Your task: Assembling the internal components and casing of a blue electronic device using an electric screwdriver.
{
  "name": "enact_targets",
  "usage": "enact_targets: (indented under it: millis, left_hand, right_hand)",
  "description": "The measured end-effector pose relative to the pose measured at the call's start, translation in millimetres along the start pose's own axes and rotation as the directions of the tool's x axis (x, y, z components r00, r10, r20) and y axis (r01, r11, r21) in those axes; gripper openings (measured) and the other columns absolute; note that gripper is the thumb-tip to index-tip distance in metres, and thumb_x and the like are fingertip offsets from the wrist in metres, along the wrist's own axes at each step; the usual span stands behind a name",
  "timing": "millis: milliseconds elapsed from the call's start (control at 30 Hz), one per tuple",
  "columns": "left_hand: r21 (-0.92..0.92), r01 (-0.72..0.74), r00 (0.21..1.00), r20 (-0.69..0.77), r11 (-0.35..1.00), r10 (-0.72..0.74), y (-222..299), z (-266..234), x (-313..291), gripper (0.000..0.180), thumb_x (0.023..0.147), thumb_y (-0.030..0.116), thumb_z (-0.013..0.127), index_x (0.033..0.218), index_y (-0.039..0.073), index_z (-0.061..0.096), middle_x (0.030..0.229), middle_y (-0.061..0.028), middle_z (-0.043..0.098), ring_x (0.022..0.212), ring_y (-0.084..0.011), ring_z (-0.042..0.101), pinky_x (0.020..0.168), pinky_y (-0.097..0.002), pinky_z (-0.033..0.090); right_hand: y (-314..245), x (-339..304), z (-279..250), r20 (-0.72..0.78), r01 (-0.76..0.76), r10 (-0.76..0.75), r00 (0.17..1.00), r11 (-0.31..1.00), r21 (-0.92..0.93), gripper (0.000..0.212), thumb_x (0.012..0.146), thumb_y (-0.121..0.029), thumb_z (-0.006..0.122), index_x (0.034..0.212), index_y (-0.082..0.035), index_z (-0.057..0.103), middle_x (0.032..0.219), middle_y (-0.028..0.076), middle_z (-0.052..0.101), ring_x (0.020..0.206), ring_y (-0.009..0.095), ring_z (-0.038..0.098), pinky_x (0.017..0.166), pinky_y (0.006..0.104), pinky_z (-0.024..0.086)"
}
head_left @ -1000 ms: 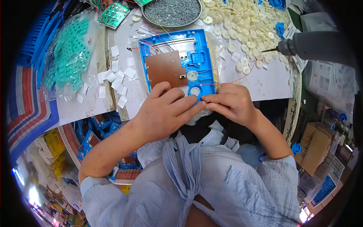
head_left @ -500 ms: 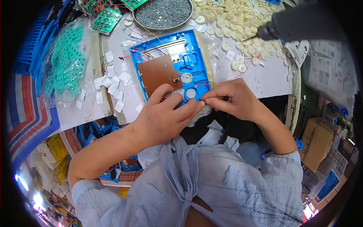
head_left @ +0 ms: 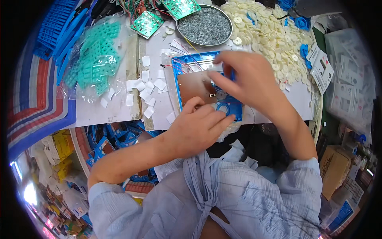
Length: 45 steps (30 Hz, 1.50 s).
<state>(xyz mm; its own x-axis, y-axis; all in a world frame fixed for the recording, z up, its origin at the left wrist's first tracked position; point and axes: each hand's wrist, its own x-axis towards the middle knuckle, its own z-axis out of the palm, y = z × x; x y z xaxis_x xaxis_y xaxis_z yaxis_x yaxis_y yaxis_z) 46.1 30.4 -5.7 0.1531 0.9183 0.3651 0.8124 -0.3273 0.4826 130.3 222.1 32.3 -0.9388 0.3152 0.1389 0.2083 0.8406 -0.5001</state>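
A blue plastic case (head_left: 237, 113) lies at the table's near edge with its inside facing up. Fixed in its left part is a brown circuit board (head_left: 190, 89) with a small slide switch (head_left: 212, 95). Thin wires (head_left: 181, 63) run out over the far left of the case. My left hand (head_left: 201, 125) holds the near side of the case, fingers laid over the board's edge and a round blue ring (head_left: 223, 108). Above the right half hovers my right hand (head_left: 248, 77), slightly blurred, thumb and forefinger apart. It hides part of the case's inside.
Behind the case stands a round tray (head_left: 231, 32) of small screws, beside green circuit boards (head_left: 147, 24). Many cream plastic discs (head_left: 274, 47) are heaped at the far right. White square pads (head_left: 145, 95) and a bag of green plastic parts (head_left: 97, 59) lie left. A dark tool (head_left: 318, 8) hangs upper right.
My right hand has left the case's near right corner and moved up and away over its middle. My left hand stays on the near side. The whole view has shifted somewhat.
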Motion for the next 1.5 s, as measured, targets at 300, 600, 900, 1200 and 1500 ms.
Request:
enact_targets:
  millis: [300, 600, 900, 1200, 1500]
  left_hand:
    - [-0.117, 0.632, 0.669, -0.417, 0.766, -0.616, -82, -52, 1, 0.023, 0.087, 0.022, 0.072, 0.096, 0.002, 0.067, 0.089, -0.0149, 0.066, 0.082, -0.0349, 0.064, 0.075, -0.0437, 0.048]
    - [-0.174, 0.623, 0.782, 0.124, 0.762, -0.611, -121, -84, 15, 0.025, 0.091, 0.020, 0.072, 0.105, -0.001, 0.071, 0.084, -0.0052, 0.067, 0.072, -0.0132, 0.055, 0.065, -0.0287, 0.046]
    - [0.027, 0.410, 0.910, 0.048, 0.911, -0.411, -118, -94, 39, 0.015, 0.087, 0.011, 0.073, 0.093, -0.002, 0.067, 0.075, -0.0101, 0.065, 0.068, -0.0161, 0.060, 0.065, -0.0315, 0.048]
    - [-0.089, 0.526, 0.844, 0.179, 0.845, -0.506, -108, -104, 50, 0.010, 0.087, 0.007, 0.071, 0.092, -0.001, 0.066, 0.074, -0.0063, 0.063, 0.066, -0.0133, 0.058, 0.060, -0.0291, 0.048]
    - [-0.291, 0.444, 0.880, -0.036, 0.847, -0.474, -96, -67, 60, 0.014, 0.088, 0.004, 0.069, 0.103, 0.002, 0.069, 0.086, -0.0005, 0.068, 0.070, -0.0053, 0.056, 0.061, -0.0230, 0.046]
  right_hand:
    - [4, 34, 39, -0.031, -0.017, 0.017, 0.999, 1.000, -0.002, 0.018, 0.082, -0.022, 0.071, 0.082, -0.004, 0.069, 0.074, 0.015, 0.069, 0.069, 0.034, 0.069, 0.063, 0.0455, 0.054]
    - [2, -5, 37, -0.129, 0.280, -0.264, 0.956, 0.952, 0.127, 0.010, 0.075, -0.011, 0.076, 0.084, -0.006, 0.072, 0.089, 0.007, 0.068, 0.094, 0.028, 0.064, 0.080, 0.0380, 0.054]
    - [-14, -16, 30, -0.015, 0.285, -0.285, 0.958, 0.958, -0.017, 0.028, 0.070, -0.007, 0.079, 0.097, 0.000, 0.073, 0.105, 0.010, 0.067, 0.107, 0.032, 0.061, 0.089, 0.0415, 0.054]
    - [-4, -19, 22, 0.004, 0.310, -0.310, 0.951, 0.950, 0.041, 0.031, 0.075, -0.012, 0.074, 0.104, -0.002, 0.071, 0.101, 0.011, 0.067, 0.104, 0.032, 0.061, 0.088, 0.0415, 0.051]
    - [22, 38, 33, -0.065, -0.031, 0.106, 0.992, 0.721, 0.692, 0.040, 0.087, -0.003, 0.069, 0.124, -0.004, 0.054, 0.084, 0.008, 0.070, 0.073, 0.018, 0.068, 0.066, 0.0312, 0.053]
